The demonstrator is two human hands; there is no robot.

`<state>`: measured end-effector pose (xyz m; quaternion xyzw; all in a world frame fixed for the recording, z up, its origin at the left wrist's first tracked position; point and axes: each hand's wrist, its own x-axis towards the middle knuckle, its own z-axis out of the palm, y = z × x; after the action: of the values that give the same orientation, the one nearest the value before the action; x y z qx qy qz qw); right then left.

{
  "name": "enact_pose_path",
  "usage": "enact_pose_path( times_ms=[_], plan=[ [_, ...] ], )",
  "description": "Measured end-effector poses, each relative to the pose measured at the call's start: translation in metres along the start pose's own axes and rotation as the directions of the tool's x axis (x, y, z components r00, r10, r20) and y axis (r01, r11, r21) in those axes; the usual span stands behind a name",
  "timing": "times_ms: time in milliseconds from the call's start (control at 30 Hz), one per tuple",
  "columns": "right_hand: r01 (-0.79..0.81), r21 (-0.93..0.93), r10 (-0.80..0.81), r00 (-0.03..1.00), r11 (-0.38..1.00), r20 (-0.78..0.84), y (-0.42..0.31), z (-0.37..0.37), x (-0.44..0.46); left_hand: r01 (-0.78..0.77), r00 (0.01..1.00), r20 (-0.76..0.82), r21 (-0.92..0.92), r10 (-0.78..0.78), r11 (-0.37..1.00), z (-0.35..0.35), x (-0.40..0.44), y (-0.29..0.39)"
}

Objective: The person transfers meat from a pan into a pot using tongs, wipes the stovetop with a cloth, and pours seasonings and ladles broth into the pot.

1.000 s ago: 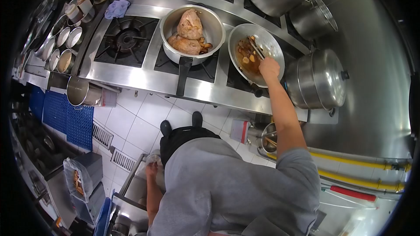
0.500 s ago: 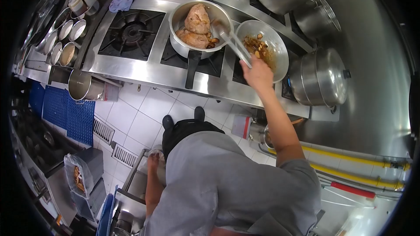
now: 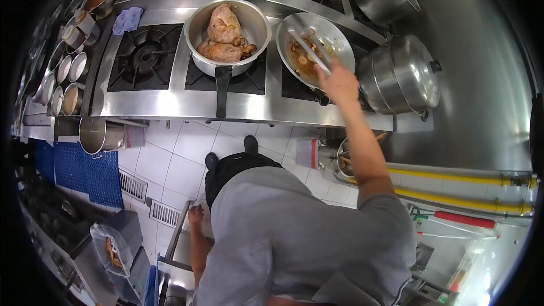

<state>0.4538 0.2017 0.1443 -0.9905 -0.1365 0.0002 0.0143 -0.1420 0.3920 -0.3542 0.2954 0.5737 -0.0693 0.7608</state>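
Note:
My right hand (image 3: 341, 84) is closed around metal tongs (image 3: 309, 50). The tongs' blurred tips reach into a frying pan (image 3: 346, 51) holding browned pieces (image 3: 309, 56) in oily liquid. To the left stands a deep pot (image 3: 194, 37) with a black handle. Inside it lie two large browned pieces of meat (image 3: 224, 24) and smaller browned pieces (image 3: 247, 50). Down at my side, my left hand (image 3: 195, 214) has its fingers curled beside a whitish, partly see-through thing (image 3: 204, 218). What it holds, if anything, is too small to make out.
A bare burner (image 3: 146, 56) and a crumpled cloth (image 3: 128, 21) are left of the pot. A large lidded pot (image 3: 402, 76) stands right of the pan, with tall pots (image 3: 385, 0) behind. Small metal containers (image 3: 71, 99) line the left. Below are a saucepan (image 3: 101, 136) and blue mat (image 3: 90, 170).
My right hand has moved the tongs from over the deep pot to inside the frying pan. The view has shifted, so the stove sits further left. My left hand stays low at my side.

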Motion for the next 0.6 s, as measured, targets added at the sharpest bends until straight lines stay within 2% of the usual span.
enact_pose_path(
  times_ms=[33, 67, 100, 133, 167, 200, 233, 267, 400, 467, 500, 567, 600],
  plan=[
    [-0.109, -0.065, 0.109, 0.994, 0.992, 0.004, 0.015, -0.002, 0.009, -0.046, 0.998, -0.037, 0.116, 0.051, 0.992, 0.01, -0.015, 0.0],
    [-0.122, -0.067, 0.122, 0.992, 0.99, -0.01, 0.039, 0.005, 0.021, -0.085, 0.992, -0.067, 0.235, 0.104, 0.968, 0.015, -0.027, 0.0],
    [-0.154, -0.092, 0.158, 0.987, 0.984, 0.035, 0.062, 0.014, 0.035, -0.082, 0.992, -0.073, 0.235, 0.102, 0.968, 0.008, -0.021, -0.008],
    [-0.209, -0.096, 0.218, 0.971, 0.973, 0.097, 0.077, 0.018, 0.044, 0.008, 0.999, -0.034, 0.068, -0.006, 0.998, -0.002, -0.007, -0.018],
    [-0.204, -0.093, 0.213, 0.972, 0.975, 0.097, 0.092, 0.026, 0.056, 0.106, 0.994, 0.023, -0.099, -0.104, 0.989, -0.005, 0.0, -0.023],
    [-0.249, -0.1, 0.264, 0.949, 0.963, 0.172, 0.108, 0.037, 0.069, 0.103, 0.995, 0.021, -0.104, -0.101, 0.989, 0.002, -0.004, -0.021],
    [-0.293, -0.111, 0.312, 0.918, 0.95, 0.246, 0.122, 0.049, 0.08, 0.079, 0.994, -0.074, 0.029, -0.076, 0.996, 0.013, -0.016, -0.016],
    [-0.289, -0.116, 0.31, 0.913, 0.95, 0.266, 0.132, 0.058, 0.09, 0.065, 0.986, -0.165, 0.163, -0.038, 0.984, 0.023, -0.026, -0.009],
    [-0.291, -0.107, 0.309, 0.918, 0.951, 0.249, 0.144, 0.081, 0.115, -0.063, 0.988, -0.126, 0.22, 0.092, 0.973, 0.036, -0.042, 0.009],
    [-0.228, -0.135, 0.258, 0.926, 0.964, 0.276, 0.145, 0.088, 0.123, -0.125, 0.963, -0.193, 0.305, 0.19, 0.944, 0.046, -0.044, 0.019],
    [-0.222, -0.133, 0.251, 0.928, 0.966, 0.277, 0.148, 0.088, 0.125, -0.127, 0.961, -0.198, 0.301, 0.192, 0.945, 0.05, -0.047, 0.024],
    [-0.15, -0.137, 0.185, 0.94, 0.979, 0.287, 0.151, 0.084, 0.12, -0.233, 0.932, -0.169, 0.401, 0.321, 0.886, 0.054, -0.051, 0.029],
    [-0.144, -0.138, 0.179, 0.941, 0.98, 0.287, 0.152, 0.083, 0.117, -0.232, 0.932, -0.172, 0.396, 0.32, 0.889, 0.056, -0.053, 0.03]
  ],
)
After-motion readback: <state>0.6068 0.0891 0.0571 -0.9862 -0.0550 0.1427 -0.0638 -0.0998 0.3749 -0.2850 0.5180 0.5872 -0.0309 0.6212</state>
